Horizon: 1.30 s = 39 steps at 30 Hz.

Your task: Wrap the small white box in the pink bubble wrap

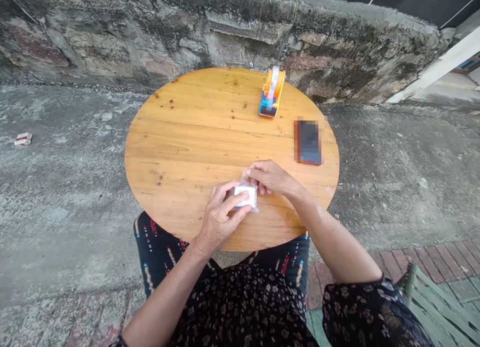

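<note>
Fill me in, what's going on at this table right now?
A seated person holds a small white packet in clear wrap just above the near part of the round table. The left hand grips the packet from below, and the right hand pinches the wrap at its top edge. A tape dispenser stands at the far side and a phone lies to the right, both untouched.

desk (pixel 187 137): we see honey-yellow wood with dark knots
tape dispenser (pixel 272 93): orange, blue and white
packet (pixel 245 195): white, clear wrap
dress (pixel 243 307): black, tiny florals
</note>
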{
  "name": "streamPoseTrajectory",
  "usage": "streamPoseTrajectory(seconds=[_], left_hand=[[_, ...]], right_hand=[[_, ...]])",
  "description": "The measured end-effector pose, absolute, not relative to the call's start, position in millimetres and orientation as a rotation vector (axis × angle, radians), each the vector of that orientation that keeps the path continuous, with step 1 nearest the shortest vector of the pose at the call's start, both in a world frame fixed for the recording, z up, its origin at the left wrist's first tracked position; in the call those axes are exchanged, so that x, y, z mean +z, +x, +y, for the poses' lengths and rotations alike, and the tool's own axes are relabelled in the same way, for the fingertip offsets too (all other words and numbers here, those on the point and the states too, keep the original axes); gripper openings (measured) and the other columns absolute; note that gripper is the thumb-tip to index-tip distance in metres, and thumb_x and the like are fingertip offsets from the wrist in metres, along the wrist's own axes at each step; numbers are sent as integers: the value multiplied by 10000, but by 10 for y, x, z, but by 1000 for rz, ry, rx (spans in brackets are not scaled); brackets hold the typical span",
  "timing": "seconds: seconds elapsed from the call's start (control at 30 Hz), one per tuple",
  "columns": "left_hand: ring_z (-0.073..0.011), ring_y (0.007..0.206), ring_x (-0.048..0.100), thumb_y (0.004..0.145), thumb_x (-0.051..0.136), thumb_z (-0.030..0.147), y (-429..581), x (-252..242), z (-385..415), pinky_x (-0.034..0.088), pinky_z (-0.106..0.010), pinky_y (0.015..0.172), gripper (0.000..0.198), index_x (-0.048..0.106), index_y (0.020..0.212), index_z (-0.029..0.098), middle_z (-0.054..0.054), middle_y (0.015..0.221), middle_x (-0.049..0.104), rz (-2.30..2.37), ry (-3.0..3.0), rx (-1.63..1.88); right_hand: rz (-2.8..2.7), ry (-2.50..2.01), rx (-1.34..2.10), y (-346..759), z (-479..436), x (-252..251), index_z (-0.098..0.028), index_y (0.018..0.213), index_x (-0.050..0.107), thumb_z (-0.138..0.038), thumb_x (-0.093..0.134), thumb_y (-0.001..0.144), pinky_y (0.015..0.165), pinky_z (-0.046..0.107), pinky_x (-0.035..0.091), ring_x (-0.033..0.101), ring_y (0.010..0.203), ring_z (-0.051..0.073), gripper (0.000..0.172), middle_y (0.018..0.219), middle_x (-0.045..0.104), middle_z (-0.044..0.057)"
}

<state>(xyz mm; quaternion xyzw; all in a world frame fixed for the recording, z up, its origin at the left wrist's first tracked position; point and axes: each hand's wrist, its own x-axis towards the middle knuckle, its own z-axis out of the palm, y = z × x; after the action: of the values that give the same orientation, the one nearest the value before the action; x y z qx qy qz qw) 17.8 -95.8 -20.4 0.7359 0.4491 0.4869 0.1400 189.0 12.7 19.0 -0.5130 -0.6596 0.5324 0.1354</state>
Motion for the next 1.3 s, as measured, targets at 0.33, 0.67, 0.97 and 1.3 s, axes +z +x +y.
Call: streamPoseTrajectory(seconds=[0.33, 0.67, 0.97, 1.3], left_hand=[[-225, 1093, 555, 861, 692, 206, 172, -217, -955, 524, -416, 895, 237, 666, 1096, 214, -104, 1224, 578, 1294, 2122, 1399], [-227, 1104, 562, 870, 682, 219, 172, -212, -960, 531, -419, 904, 226, 666, 1095, 214, -108, 1229, 574, 1291, 2105, 1384], [-225, 1114, 563, 873, 675, 216, 168, -250, -968, 540, -425, 917, 250, 659, 1122, 215, -107, 1235, 563, 1272, 2083, 1382], [-218, 1098, 585, 884, 668, 237, 179, -221, -978, 551, -398, 904, 219, 662, 1099, 201, -109, 1227, 533, 1286, 2059, 1389]], right_hand=[[-2146, -1385, 1178, 1837, 32, 266, -179, 785, 563, -227, 463, 900, 525, 211, 369, 522, 505, 82, 159, 616, 575, -44], [-2243, -1164, 849, 1863, -62, 328, -174, 764, 682, -192, 550, 879, 678, 248, 378, 537, 729, 122, 176, 776, 607, 11], [-2191, -1095, 999, 1880, -150, 384, -167, 773, 711, -164, 570, 871, 679, 242, 403, 557, 728, 114, 171, 790, 624, 14], [-2264, -1061, 1049, 1908, -157, 411, -173, 784, 722, -181, 582, 875, 689, 245, 412, 578, 735, 114, 167, 789, 634, 13]])
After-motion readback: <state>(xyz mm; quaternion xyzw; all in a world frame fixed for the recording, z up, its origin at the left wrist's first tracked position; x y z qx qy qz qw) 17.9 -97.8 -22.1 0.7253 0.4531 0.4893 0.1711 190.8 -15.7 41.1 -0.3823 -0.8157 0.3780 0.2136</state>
